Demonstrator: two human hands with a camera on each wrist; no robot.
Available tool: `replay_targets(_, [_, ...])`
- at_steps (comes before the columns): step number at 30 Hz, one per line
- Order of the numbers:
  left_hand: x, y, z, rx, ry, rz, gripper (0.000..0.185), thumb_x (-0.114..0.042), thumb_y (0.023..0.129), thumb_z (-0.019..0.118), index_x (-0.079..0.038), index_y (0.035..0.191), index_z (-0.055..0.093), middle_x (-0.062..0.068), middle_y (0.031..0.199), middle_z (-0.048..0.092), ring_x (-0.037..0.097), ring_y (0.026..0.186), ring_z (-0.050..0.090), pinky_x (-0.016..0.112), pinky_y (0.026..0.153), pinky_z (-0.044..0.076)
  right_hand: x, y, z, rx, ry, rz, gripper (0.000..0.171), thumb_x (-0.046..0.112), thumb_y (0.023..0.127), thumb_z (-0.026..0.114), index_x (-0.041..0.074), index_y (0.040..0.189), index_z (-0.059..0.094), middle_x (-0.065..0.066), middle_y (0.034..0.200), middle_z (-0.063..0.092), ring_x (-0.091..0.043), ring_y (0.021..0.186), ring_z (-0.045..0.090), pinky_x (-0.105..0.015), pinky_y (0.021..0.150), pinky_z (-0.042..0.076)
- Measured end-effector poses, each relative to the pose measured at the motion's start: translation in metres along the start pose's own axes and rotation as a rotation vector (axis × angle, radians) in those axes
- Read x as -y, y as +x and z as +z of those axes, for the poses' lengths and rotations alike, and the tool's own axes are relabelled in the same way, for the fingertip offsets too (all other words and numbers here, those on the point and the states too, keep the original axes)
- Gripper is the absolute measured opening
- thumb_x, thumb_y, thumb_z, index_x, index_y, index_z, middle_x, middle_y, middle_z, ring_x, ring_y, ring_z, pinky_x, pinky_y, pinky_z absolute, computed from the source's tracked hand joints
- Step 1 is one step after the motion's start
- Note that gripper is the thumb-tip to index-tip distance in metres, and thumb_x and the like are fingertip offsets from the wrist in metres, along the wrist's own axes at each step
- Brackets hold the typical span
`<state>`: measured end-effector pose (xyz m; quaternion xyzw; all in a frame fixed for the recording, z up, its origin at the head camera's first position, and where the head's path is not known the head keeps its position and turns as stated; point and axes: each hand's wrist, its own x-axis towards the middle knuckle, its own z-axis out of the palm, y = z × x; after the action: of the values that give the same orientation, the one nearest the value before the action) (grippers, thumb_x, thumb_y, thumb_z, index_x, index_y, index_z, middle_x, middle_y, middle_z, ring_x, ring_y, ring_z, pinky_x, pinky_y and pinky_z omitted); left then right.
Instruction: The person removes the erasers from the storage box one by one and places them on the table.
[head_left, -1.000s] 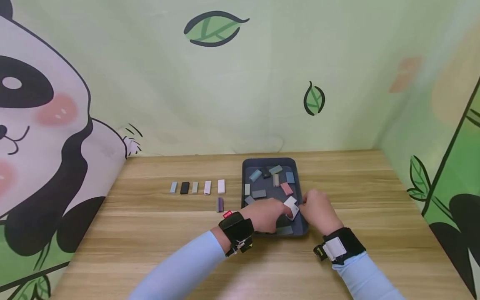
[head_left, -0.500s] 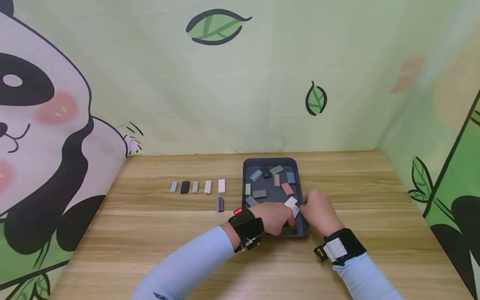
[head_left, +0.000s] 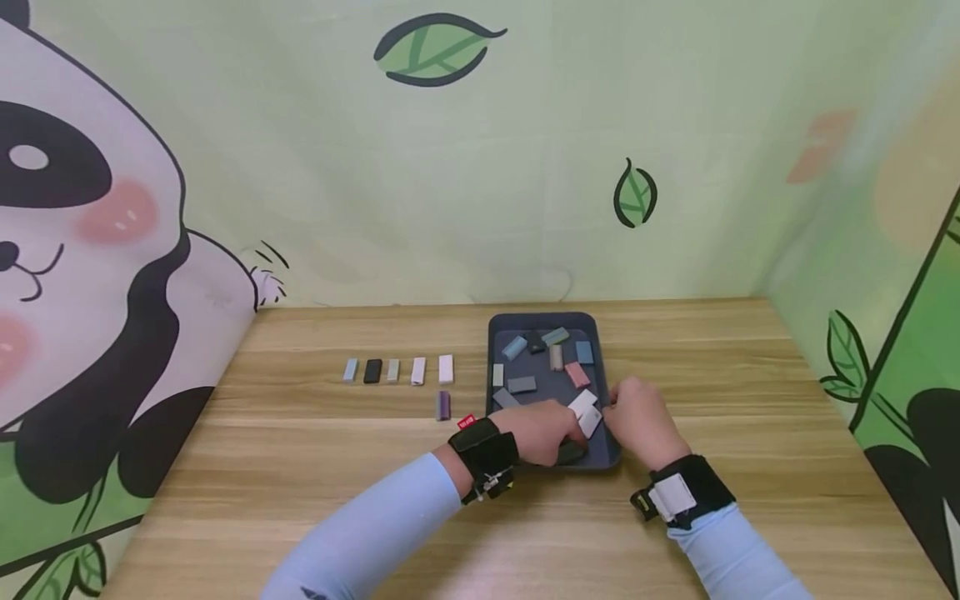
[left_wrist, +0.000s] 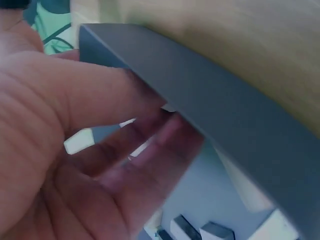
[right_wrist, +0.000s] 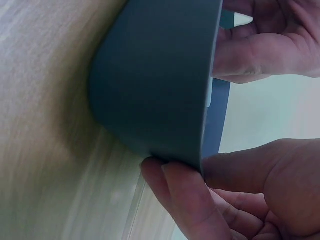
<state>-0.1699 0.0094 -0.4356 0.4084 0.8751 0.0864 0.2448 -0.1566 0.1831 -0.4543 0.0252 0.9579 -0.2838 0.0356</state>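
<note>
Your left hand (head_left: 542, 432) reaches into the near end of the dark tray (head_left: 543, 322), its fingers (left_wrist: 150, 145) curled over the tray's near rim and down toward the tray floor; whether they pinch a block cannot be told from these views. Your right hand (head_left: 637, 421) sits at the tray's near right corner, fingers (right_wrist: 185, 200) wrapped on the outer wall and rim, holding it. Between both hands lies a white block (head_left: 586, 412), tilted, its long axis running diagonally from the near right to the far left. The left fingertips are just beside it. A row of blocks (head_left: 397, 371) stands on the surface, well left of the tray.
</note>
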Motion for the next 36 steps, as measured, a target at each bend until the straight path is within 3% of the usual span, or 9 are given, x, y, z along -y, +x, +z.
replay_targets(8, [-0.007,-0.001,-0.002,0.075,-0.081,-0.077,0.036,-0.004,0.081,0.065,-0.024,0.111,0.067,-0.004,0.093,0.062,0.012,0.072,0.055,0.023,0.057,0.040,0.002,-0.001,-0.001,0.011,0.003,0.019,0.015,0.005,0.082,0.060,0.001,0.069,0.065,-0.005,0.059,0.055,-0.016,0.052,0.052,-0.026,0.045,0.039])
replay_targets(14, [-0.005,0.000,-0.001,0.065,-0.135,-0.094,0.041,-0.004,0.078,0.066,-0.026,0.113,0.065,-0.001,0.098,0.060,0.014,0.076,0.053,0.024,0.059,0.039,0.001,-0.001,0.000,0.014,0.002,0.028,0.014,0.006,0.082,0.061,0.000,0.071,0.066,-0.006,0.061,0.056,-0.017,0.053,0.052,-0.026,0.045,0.039])
replay_targets(20, [-0.002,-0.001,-0.001,0.044,-0.175,-0.083,0.043,-0.002,0.077,0.062,-0.026,0.112,0.066,-0.001,0.092,0.058,0.014,0.068,0.047,0.024,0.054,0.034,0.002,-0.001,0.000,0.020,-0.003,0.029,0.015,0.006,0.083,0.060,0.002,0.069,0.065,-0.005,0.059,0.054,-0.017,0.052,0.052,-0.026,0.044,0.038])
replay_targets(25, [0.001,-0.002,-0.002,0.027,-0.231,-0.119,0.040,-0.006,0.077,0.061,-0.024,0.112,0.067,-0.003,0.095,0.060,0.013,0.067,0.050,0.024,0.052,0.035,0.004,-0.002,0.000,0.038,0.009,0.048,0.014,0.007,0.084,0.060,0.000,0.073,0.066,-0.007,0.063,0.056,-0.017,0.054,0.052,-0.026,0.045,0.039])
replay_targets(28, [0.006,-0.001,-0.001,-0.043,-0.279,-0.132,0.029,-0.015,0.079,0.067,-0.018,0.108,0.069,-0.004,0.092,0.064,0.010,0.066,0.053,0.023,0.053,0.040,0.005,-0.003,-0.001,0.040,0.015,0.047,0.013,0.006,0.084,0.060,0.000,0.073,0.065,-0.008,0.065,0.057,-0.018,0.055,0.052,-0.027,0.046,0.039])
replay_targets(31, [0.013,-0.002,-0.001,-0.170,-0.281,-0.132,0.029,-0.022,0.078,0.072,-0.013,0.106,0.069,-0.004,0.080,0.066,0.008,0.056,0.052,0.021,0.051,0.041,0.005,-0.003,-0.002,0.038,0.016,0.033,0.012,0.007,0.083,0.061,0.000,0.075,0.066,-0.008,0.066,0.057,-0.018,0.056,0.052,-0.027,0.047,0.039])
replay_targets(36, [0.030,-0.014,-0.010,-0.391,-0.255,-0.143,0.030,-0.015,0.080,0.068,-0.010,0.110,0.067,-0.003,0.070,0.061,0.006,0.050,0.048,0.020,0.046,0.039,0.005,-0.002,0.000,0.038,0.008,0.022,0.012,0.006,0.084,0.060,-0.001,0.076,0.066,-0.009,0.068,0.058,-0.019,0.058,0.053,-0.027,0.048,0.039])
